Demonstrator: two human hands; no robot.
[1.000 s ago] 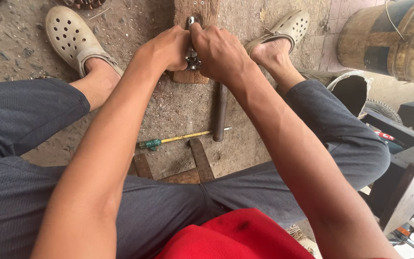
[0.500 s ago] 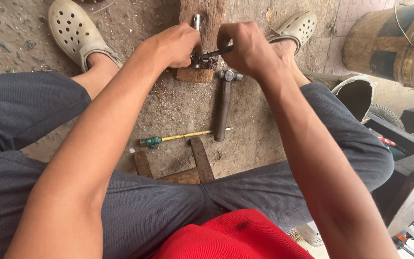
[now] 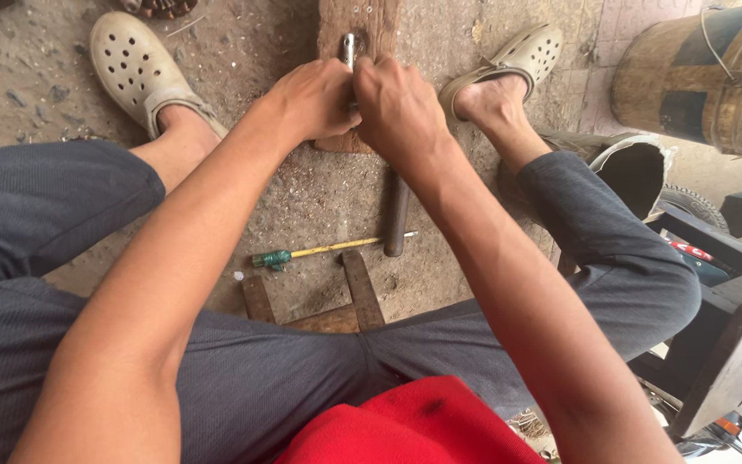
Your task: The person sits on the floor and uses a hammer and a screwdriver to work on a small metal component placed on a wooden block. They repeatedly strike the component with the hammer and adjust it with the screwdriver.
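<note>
From the head view, the left hand [image 3: 315,99] and right hand [image 3: 401,107] press together, fingers clenched around a metal rod [image 3: 349,47] standing on a wooden block [image 3: 362,26] between the feet. A screwdriver [image 3: 311,253] and pipe [image 3: 397,215] lie on the floor [image 3: 302,189] nearby; a yellow drum [image 3: 706,77] stands right.

Gritty concrete floor [image 3: 36,94], rusty drum [image 3: 697,77], daylight

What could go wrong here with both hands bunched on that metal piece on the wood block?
The left hand and right hand press together around the metal piece on the wooden block, so a slip might pinch fingers. The metal bar and screwdriver lie loose underfoot and may roll.
</note>
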